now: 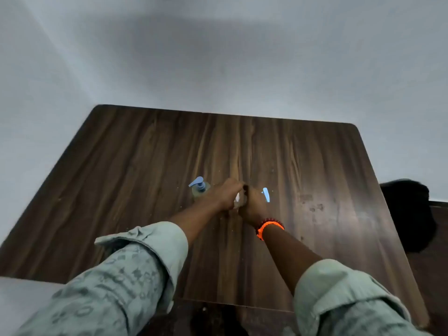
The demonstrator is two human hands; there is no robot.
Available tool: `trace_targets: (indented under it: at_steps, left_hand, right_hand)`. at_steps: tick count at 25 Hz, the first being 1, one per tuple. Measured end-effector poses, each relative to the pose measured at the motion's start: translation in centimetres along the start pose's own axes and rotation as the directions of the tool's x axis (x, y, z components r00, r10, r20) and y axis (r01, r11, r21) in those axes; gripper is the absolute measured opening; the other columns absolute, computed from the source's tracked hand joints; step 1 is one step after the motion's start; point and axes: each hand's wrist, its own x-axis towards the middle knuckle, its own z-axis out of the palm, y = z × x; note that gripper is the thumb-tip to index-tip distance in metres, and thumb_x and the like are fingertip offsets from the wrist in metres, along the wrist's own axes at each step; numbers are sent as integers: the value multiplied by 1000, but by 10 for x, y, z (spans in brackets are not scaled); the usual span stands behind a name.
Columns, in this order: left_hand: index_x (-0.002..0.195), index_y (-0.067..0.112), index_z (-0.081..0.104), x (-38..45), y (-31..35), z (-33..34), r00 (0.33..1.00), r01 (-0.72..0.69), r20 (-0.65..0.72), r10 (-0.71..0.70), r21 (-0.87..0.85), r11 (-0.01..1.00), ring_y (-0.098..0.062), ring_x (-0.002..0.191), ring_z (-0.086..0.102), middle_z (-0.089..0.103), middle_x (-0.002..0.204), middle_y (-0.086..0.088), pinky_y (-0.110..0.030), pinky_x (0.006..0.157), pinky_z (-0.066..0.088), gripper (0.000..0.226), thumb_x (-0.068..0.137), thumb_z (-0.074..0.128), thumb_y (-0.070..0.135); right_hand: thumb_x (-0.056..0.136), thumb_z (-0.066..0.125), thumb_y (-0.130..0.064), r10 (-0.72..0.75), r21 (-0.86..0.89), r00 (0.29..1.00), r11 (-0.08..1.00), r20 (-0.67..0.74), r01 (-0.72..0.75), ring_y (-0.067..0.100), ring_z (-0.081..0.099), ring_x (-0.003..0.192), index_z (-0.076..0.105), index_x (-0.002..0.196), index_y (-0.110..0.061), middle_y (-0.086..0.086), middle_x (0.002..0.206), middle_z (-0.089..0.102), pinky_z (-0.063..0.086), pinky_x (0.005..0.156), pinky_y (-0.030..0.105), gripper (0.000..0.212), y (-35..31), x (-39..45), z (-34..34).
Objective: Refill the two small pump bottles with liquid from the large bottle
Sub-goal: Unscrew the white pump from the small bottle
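Note:
Both my hands meet at the middle of the brown wooden table [145, 166]. My left hand [225, 196] and my right hand [253, 203] are curled round a whitish object [237, 199] between them, probably the large bottle; almost all of it is hidden. A small clear pump bottle with a blue pump head [199, 186] stands upright just left of my left hand. To the right of my right hand shows a light blue pump head [266, 194]; the bottle below it is hidden by that hand.
A dark rounded shape, perhaps a chair [409, 212], sits past the table's right edge. A pale wall [218, 57] rises directly behind the table. The table's near edge lies just under my sleeves [126, 282].

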Motion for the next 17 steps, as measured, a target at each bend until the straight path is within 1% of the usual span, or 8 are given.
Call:
trace_targets:
  at_steps: [3,5,7,10,12,13,15,17]
  left_hand:
    - [132,14,60,10,-9,5,999,38,11,-39,33,999,-32,121,64,61,136,-11,-51,95,58,46,88,72,5]
    - [125,15,64,11,-14,7,999,40,0,-40,34,999,-31,112,68,66,127,-11,-47,87,60,38,89,70,6]
    - [115,15,67,9,-15,7,999,18,-27,-17,20,1000,-30,104,71,70,116,-11,-41,78,57,27,90,69,4]
    - [116,16,68,4,-15,7,999,19,-29,-20,-16,1000,-26,103,69,71,116,-9,-42,81,59,34,88,68,-3]
    - [116,16,69,1,-14,6,999,41,-30,-43,-56,998,-25,104,68,71,116,-8,-44,85,59,32,89,69,-1]
    - [113,16,70,-1,-15,6,997,56,-40,-61,-98,994,-24,102,68,71,114,-8,-45,87,59,27,90,69,3]
    - [103,14,75,-11,-12,3,989,76,-103,-106,-256,964,-22,94,71,75,103,-7,-49,86,60,17,88,72,7]
    - [101,14,78,-27,-5,1,971,92,-158,-177,-436,895,-19,92,75,79,98,-5,-44,85,62,15,88,75,8]
  right_hand:
    - [100,57,1,50,24,996,998,78,-52,38,58,132,59,135,7,25,138,64,38,109,33,35,8,13,12]
    - [94,65,-1,58,13,997,998,59,-59,37,62,126,61,132,3,22,133,67,44,103,35,39,11,16,19]
    - [87,72,-4,67,64,997,996,46,-69,35,67,117,65,126,-2,17,123,72,49,93,33,40,15,19,22]
    - [84,77,-7,78,110,996,990,49,-83,32,70,109,70,121,-8,13,116,76,52,89,33,38,22,23,30]
    - [81,77,-9,62,124,997,990,43,-67,31,72,106,72,117,-10,12,110,78,54,86,34,36,24,22,31]
    - [82,75,-9,44,143,999,989,31,-48,31,73,103,73,115,-10,12,107,79,55,85,34,33,27,22,31]
    - [83,73,-8,-10,199,1000,980,-3,11,30,73,98,75,112,-8,12,102,80,56,83,38,29,31,13,28]
    - [85,73,-10,-92,237,995,967,-26,96,25,73,93,75,115,-8,10,101,80,56,82,39,31,34,1,26]
